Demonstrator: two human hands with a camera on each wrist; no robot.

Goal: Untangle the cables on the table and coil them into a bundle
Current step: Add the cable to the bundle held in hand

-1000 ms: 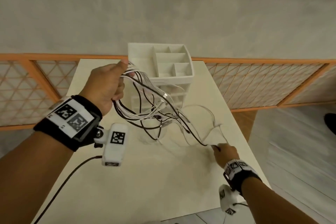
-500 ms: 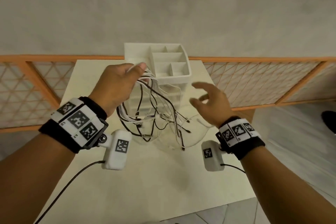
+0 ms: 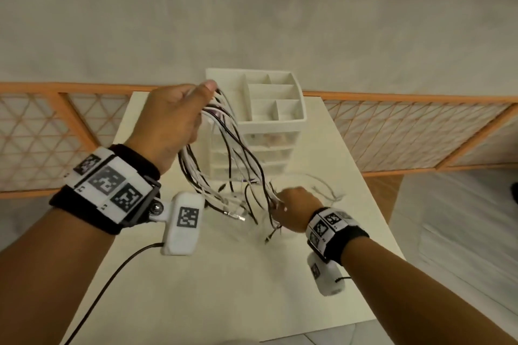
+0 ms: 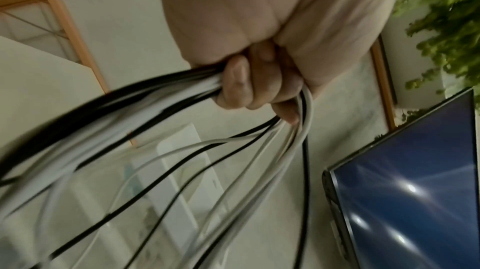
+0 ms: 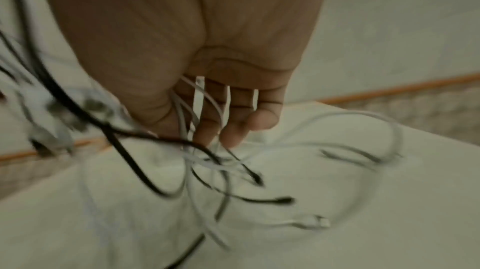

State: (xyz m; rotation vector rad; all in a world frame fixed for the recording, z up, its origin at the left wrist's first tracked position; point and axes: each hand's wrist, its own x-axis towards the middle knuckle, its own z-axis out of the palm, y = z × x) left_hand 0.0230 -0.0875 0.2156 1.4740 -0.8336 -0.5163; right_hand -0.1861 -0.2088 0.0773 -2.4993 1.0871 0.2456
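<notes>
A tangle of black and white cables [image 3: 238, 154] hangs from my left hand [image 3: 179, 120], which is raised above the cream table [image 3: 196, 288]. In the left wrist view the fingers [image 4: 249, 88] are curled tight round the gathered cables [image 4: 155, 150]. My right hand [image 3: 294, 207] is low, near the table, at the bottom of the hanging strands. The blurred right wrist view shows white strands running between the thumb and fingers [image 5: 205, 125], with black cables [image 5: 145, 170] trailing below. A thin white cable loop [image 3: 322, 185] lies on the table just beyond this hand. Loose plug ends [image 3: 235, 216] dangle between my hands.
A white drawer organizer [image 3: 277, 120] with open top compartments stands at the table's far side, right behind the cables. An orange lattice railing [image 3: 420, 131] runs behind the table. The table's right edge is close to my right wrist. A dark screen [image 4: 402, 191] shows in the left wrist view.
My right hand let go of a black cable end, rose open beside the bundle, then dropped and closed on the lower strands. My left hand has kept the bundle raised.
</notes>
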